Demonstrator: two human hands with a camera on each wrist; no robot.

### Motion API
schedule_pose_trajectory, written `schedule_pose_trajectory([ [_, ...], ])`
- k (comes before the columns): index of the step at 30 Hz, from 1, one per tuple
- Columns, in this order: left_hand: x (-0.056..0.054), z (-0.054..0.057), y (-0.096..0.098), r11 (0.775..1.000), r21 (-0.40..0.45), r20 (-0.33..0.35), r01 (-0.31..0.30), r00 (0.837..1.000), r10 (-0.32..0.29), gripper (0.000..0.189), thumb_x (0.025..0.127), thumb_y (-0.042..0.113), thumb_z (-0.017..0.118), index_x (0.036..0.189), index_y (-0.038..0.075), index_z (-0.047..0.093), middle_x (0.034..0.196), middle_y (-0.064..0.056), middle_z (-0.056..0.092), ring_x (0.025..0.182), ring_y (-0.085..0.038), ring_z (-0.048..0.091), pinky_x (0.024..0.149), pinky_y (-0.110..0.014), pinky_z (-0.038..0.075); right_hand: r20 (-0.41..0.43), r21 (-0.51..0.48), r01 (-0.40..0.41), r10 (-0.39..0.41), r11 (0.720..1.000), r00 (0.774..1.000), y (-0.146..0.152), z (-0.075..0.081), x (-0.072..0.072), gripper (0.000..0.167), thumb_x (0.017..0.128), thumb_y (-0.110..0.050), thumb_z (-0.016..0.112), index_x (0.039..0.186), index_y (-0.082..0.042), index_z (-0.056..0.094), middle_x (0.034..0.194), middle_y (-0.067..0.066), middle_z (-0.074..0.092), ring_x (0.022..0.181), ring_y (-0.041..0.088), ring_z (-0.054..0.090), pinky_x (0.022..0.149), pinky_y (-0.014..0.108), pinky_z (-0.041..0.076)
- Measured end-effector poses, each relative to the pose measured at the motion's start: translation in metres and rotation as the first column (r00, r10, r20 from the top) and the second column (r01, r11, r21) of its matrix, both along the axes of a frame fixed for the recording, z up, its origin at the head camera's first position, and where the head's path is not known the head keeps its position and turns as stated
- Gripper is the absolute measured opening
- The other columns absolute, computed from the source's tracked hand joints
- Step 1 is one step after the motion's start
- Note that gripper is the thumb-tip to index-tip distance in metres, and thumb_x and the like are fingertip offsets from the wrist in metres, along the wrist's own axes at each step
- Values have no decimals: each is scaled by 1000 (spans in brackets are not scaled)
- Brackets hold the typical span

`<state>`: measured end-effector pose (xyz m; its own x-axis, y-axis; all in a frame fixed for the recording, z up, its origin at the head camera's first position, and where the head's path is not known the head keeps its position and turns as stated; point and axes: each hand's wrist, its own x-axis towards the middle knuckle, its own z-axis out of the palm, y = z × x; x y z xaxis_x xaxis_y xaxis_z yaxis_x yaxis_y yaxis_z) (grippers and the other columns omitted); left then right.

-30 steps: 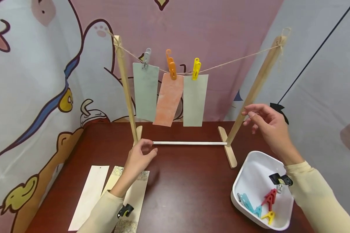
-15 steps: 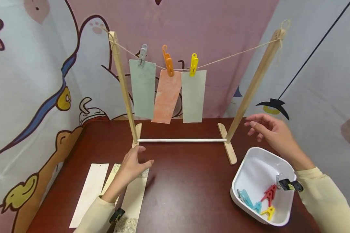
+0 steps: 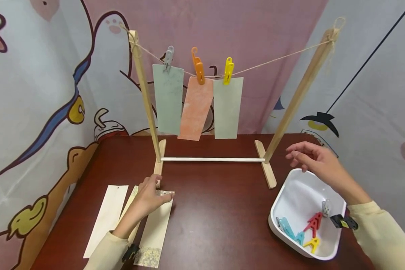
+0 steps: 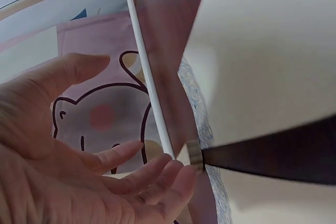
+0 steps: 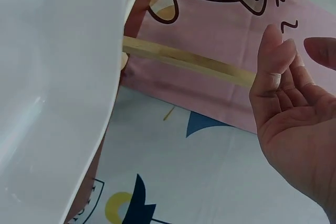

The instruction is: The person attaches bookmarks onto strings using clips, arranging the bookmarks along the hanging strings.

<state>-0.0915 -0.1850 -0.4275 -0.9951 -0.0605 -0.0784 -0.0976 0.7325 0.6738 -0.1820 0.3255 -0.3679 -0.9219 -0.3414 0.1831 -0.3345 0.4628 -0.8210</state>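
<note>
My left hand (image 3: 147,197) hovers over the patterned paper strip (image 3: 155,228), thumb and fingers spread with nothing between them. Beside that strip lie a plain cream strip (image 3: 107,221) and a partly hidden yellowish one (image 3: 132,198). My right hand (image 3: 315,159) is in the air above the far rim of the white bin (image 3: 291,187), its fingers loosely bent and holding nothing. Behind, a green card (image 3: 168,101), an orange card (image 3: 196,108) and a pale green card (image 3: 228,108) hang from a string, held by a grey clothespin (image 3: 168,59), an orange clothespin (image 3: 198,67) and a yellow clothespin (image 3: 228,71).
The string (image 3: 276,60) runs between two wooden posts (image 3: 298,95) joined by a white rod (image 3: 212,159) at the base. Inside the bin lie red clothespins (image 3: 314,224), blue ones (image 3: 287,227), a yellow one (image 3: 312,244) and a clear one (image 3: 326,207).
My left hand has drawn back from the left post's foot to above the patterned strip. My right hand has lowered from beside the right post toward the bin.
</note>
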Motion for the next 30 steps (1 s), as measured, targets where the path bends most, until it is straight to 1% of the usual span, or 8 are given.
schedule_pose_trajectory([
  [4,2,-3,-1,1000,-29,19,10,1000,-10,83,86,30,92,146,-8,50,137,-31,53,124,-48,54,96,-64,49,-9,31,-7,7,999,1000,8,-5,4,19,113,-16,62,130,-9,69,108,0,78,88,13,74,68,26,56],
  [8,3,-7,-3,999,-37,42,10,999,-8,84,85,31,93,146,-8,49,137,-31,52,124,-49,56,96,-64,50,6,74,-3,3,997,1000,12,-10,7,20,113,-17,62,131,-10,69,108,-1,78,89,14,73,68,28,57],
  [13,4,-12,-6,999,-35,50,12,999,-10,85,83,32,94,144,-8,49,134,-31,53,122,-50,57,95,-63,51,35,125,22,-26,992,999,18,-15,11,22,113,-20,62,132,-9,69,109,-3,79,91,15,72,69,30,58],
  [17,7,-16,-10,999,-34,72,13,997,-11,88,83,33,94,145,-9,48,135,-33,52,121,-50,58,94,-63,53,50,151,25,-33,988,998,22,-20,15,23,113,-22,63,132,-9,69,112,2,78,92,16,72,70,31,59],
  [21,11,-20,-12,999,-42,62,10,998,-7,88,81,31,97,142,-11,49,132,-34,53,117,-48,59,91,-62,53,51,144,0,-8,990,999,25,-26,13,23,113,-18,63,132,-8,70,112,8,77,91,15,72,69,31,59],
  [24,12,-25,-11,999,-52,59,3,998,0,94,77,32,101,143,-10,48,129,-35,51,111,-45,58,86,-60,55,56,139,-5,-2,990,998,30,-32,11,23,112,-17,64,132,-6,70,110,7,78,90,16,73,68,31,59],
  [27,13,-30,-9,998,-64,68,2,998,3,102,75,35,102,147,-9,46,129,-37,49,108,-44,57,83,-59,56,77,145,-7,-4,989,997,35,-37,13,24,112,-15,64,132,-2,69,107,1,78,89,16,74,68,31,58],
  [30,14,-30,-9,997,-72,66,-1,998,6,104,74,36,103,148,-9,45,129,-39,49,107,-45,58,83,-60,56,107,157,-26,9,987,994,39,-40,15,27,111,-14,64,132,1,67,104,-2,78,90,16,73,68,31,57],
])
